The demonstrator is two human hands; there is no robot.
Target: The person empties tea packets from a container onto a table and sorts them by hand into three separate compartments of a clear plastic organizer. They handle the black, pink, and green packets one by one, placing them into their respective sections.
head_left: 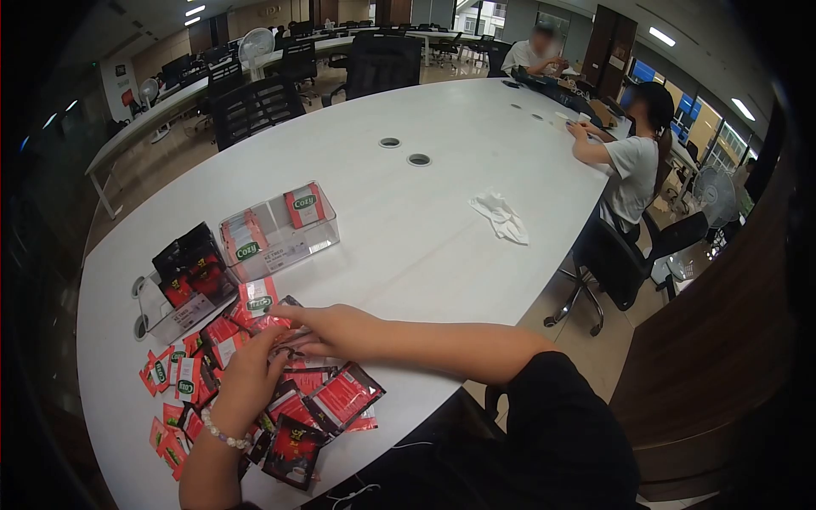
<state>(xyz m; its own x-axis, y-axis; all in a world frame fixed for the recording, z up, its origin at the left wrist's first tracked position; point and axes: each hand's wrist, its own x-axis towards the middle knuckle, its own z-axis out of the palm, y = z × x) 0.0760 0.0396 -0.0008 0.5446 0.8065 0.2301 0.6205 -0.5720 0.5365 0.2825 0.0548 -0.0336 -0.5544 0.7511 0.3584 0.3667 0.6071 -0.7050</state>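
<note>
A heap of red and black tea sachets [344,397] lies on the white table in front of me. My left hand [252,374], with a beaded bracelet at the wrist, is bent over the heap, its fingertips partly hidden among sachets. My right hand [327,330] reaches in from the right, meeting the left. Its fingers are pinched at the edge of a red-and-white Cozy tea sachet [257,295]. Beyond the hands stands a clear plastic box [310,242] with Cozy sachets in two groups. Left of it, another clear box [183,319] holds black-and-red sachets.
A crumpled white tissue [500,218] lies on the right side of the table [408,272]. Round cable holes [419,160] are set in the tabletop. Two people sit along the far right edge, by a dark bag [544,83]. Office chairs [374,68] line the far side.
</note>
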